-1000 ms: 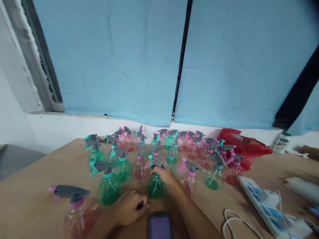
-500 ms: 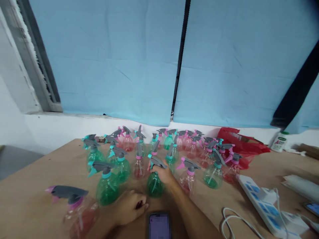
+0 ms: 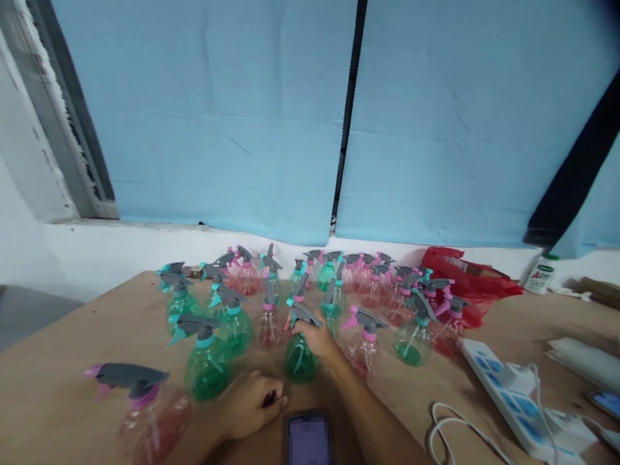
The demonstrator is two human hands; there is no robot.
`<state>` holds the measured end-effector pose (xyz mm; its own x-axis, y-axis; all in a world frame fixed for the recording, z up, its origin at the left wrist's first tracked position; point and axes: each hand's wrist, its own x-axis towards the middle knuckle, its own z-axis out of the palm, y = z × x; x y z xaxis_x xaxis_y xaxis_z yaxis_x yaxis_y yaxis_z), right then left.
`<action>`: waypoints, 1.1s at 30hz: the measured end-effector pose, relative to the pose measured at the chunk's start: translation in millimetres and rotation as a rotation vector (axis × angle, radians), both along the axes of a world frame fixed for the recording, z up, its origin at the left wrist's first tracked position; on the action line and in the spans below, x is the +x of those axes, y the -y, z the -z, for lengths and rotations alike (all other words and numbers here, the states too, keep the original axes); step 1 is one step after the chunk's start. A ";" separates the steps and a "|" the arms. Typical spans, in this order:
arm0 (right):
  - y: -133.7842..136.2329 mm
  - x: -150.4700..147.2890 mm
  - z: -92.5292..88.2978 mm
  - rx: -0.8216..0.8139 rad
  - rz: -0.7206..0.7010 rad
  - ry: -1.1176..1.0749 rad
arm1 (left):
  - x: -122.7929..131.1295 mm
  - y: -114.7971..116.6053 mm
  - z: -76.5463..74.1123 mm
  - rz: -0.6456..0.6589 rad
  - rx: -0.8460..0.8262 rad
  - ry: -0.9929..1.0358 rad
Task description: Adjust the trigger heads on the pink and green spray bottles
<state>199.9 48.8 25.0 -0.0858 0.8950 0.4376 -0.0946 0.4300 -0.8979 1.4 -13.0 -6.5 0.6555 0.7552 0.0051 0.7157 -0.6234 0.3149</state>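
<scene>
My right hand (image 3: 317,338) is wrapped round the neck of a green spray bottle (image 3: 299,358) with a grey head and teal trigger, standing on the wooden table (image 3: 72,349). My left hand (image 3: 252,403) rests on the table in front of it as a loose fist, and I cannot make out anything in it. A phone (image 3: 309,439) lies just to its right. A pink spray bottle (image 3: 145,407) stands near left, a larger green one (image 3: 206,361) beside my left hand. Several more green and pink spray bottles (image 3: 339,284) crowd behind.
A red plastic bag (image 3: 472,278) lies behind the bottles at the right. A white power strip (image 3: 508,391) with plugs and a white cable (image 3: 455,433) sits at the right front. A small white bottle (image 3: 540,274) stands by the wall. Blue sheets cover the wall.
The view has drifted slightly; both hands and the held green bottle stay in about the same place.
</scene>
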 end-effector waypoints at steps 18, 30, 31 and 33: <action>3.4 5.2 -5.5 0.088 -0.104 0.035 | 0.9 -2.0 0.0 0.015 -0.027 0.017; 47.4 58.0 -87.8 0.319 -0.152 0.723 | -1.7 -4.8 5.8 0.034 -0.023 0.017; 53.1 63.4 -91.7 0.324 -0.121 0.755 | -1.8 -5.0 6.1 0.030 -0.020 0.018; 62.6 74.7 -94.9 0.328 -0.042 0.784 | -1.9 -5.2 6.3 0.027 -0.009 0.016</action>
